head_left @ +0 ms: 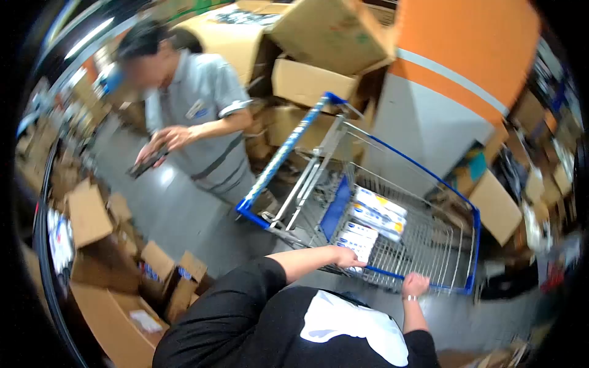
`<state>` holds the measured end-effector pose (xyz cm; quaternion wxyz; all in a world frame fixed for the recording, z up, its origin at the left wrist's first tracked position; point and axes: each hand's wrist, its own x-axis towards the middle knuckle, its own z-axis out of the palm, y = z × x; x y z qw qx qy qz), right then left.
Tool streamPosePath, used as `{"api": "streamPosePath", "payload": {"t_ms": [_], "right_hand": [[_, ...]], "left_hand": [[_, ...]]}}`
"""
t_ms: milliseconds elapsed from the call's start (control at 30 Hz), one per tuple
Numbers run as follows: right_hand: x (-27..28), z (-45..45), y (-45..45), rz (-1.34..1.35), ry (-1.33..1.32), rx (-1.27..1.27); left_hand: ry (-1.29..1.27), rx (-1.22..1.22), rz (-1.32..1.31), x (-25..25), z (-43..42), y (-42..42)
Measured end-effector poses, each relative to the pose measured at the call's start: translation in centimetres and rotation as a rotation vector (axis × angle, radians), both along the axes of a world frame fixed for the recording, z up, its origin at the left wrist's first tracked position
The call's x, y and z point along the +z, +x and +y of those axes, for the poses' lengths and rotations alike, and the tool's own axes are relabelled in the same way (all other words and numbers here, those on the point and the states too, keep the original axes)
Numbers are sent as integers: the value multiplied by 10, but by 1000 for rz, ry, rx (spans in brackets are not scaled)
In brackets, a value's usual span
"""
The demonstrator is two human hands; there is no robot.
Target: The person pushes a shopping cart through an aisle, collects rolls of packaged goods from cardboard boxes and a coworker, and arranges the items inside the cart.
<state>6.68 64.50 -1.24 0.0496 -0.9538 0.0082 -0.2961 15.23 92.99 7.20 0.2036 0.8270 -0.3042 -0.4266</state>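
We have both bare hands at the near side of the silver wire shopping cart with blue plastic trim (432,245). Our left hand (348,257) rests at the blue near rail (385,272), close to the white printed pack (361,236); its fingers look bent together, but we cannot tell whether they grip. Our right hand (415,284), farther right, has its fingers curled closed over the rail.

To steady the cart well, we should keep both palms on the rail, load them evenly and keep fingertips out of the wire gaps. Keeping our hands apart should limit twisting, and gentle force should leave the packs undisturbed. The person in a grey short-sleeved shirt (215,89) stands at far left, so we would mind the blue-and-yellow patterned handle (285,150) on that side.

Our fingertips beneath the rail are hidden, as are the wheels. Our left hand partly covers the near pack; lettering on the two white packs with yellow marks (379,213) beyond it is too small to read. The dark object (147,162) in that person's hands is blurred.
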Motion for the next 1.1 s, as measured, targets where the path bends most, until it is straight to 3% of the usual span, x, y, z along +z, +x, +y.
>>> {"api": "streamPosePath", "payload": {"t_ms": [33,100,167,200,267,333,433,500,567,700,767,833,900,1100], "right_hand": [[1,1,0,-36,30,28],[7,-1,0,42,-94,76],[5,-7,0,174,-102,93],[1,-13,2,267,-114,75],[1,-15,10,375,-141,103],[6,-20,13,518,-105,160],[11,-25,30,667,-86,395],[32,-15,30,818,-114,369],[20,-22,31,785,-122,372],[25,-24,42,934,-70,491],[29,-27,45,963,90,814],[37,-23,48,950,171,880],[44,-18,53,1032,-54,857],[60,0,80,1243,-247,1037]], "left_hand": [[17,9,91,-16,-3,5],[-75,40,-69,-17,2,0],[6,148,56,-18,0,1],[-1,148,-61,-40,-3,2],[90,198,-305,5,3,-16],[119,234,-450,5,1,-23],[128,361,-579,-3,-3,-29],[224,449,-529,6,-7,-34],[248,539,-595,0,-12,-40],[75,747,-1068,-20,-24,-70],[-35,783,-1220,-24,-29,-90],[45,793,-1136,-18,-38,-103],[-40,980,-1038,-21,-48,-107],[84,930,-879,-8,-46,-104]]}}
